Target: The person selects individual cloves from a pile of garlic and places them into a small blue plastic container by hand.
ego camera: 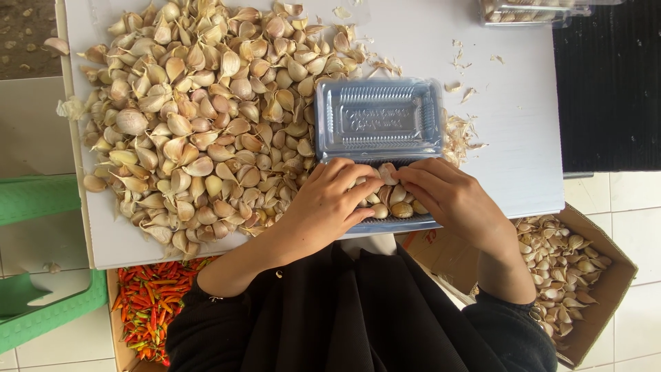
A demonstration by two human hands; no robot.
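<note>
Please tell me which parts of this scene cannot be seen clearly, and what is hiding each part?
- Head view: most of the garlic cloves in the clear plastic hinged container, covered by the left hand and right hand.
- Second clear plastic container: cut off by the top edge.
- Box of red chillies: partly under the white board and behind the black sleeve.
- Embossed lid lettering: too small.

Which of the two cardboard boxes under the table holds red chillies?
The box at lower left, beside the left arm; it holds red chillies, while the right box holds garlic cloves.
</note>
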